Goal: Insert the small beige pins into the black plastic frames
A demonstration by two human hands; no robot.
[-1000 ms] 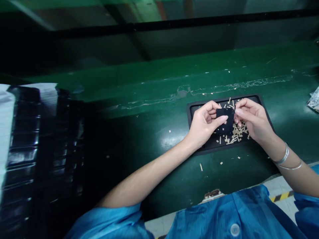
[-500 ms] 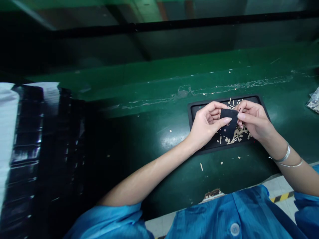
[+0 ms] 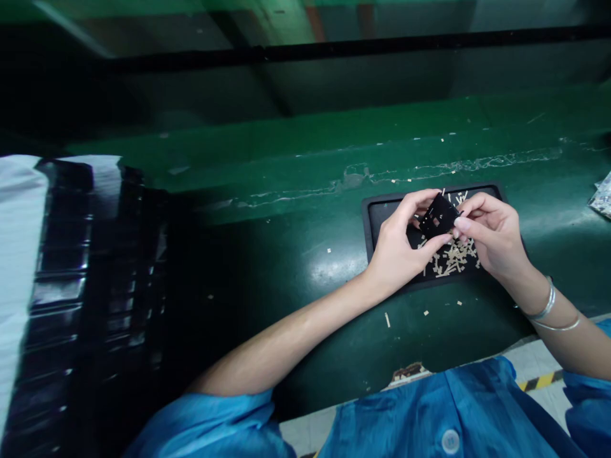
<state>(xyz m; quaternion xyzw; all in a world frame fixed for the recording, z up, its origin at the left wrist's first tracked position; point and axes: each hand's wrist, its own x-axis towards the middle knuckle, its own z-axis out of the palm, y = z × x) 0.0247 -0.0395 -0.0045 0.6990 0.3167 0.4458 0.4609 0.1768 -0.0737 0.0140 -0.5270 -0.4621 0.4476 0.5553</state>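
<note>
A small black part point(image 3: 438, 216) with little holes in it is held above a black tray point(image 3: 375, 224). My left hand point(image 3: 405, 234) grips it by its edges, thumb below and fingers above. My right hand point(image 3: 489, 230) is closed at the part's right corner, with thumb and forefinger pinched there; whatever lies between those fingertips is too small to make out. Under the hands, many small beige strips point(image 3: 456, 254) lie scattered in the tray.
Stacked black trays point(image 3: 57, 280) with white sheets point(image 3: 19, 254) stand at the left. A clear bag point(image 3: 602, 197) lies at the right edge. Loose beige bits point(image 3: 387, 319) dot the green table point(image 3: 286, 254) before the tray.
The black part has been turned and tilted in my left hand, and its holes now show more clearly. My left thumb has shifted from its face to its lower edge.
</note>
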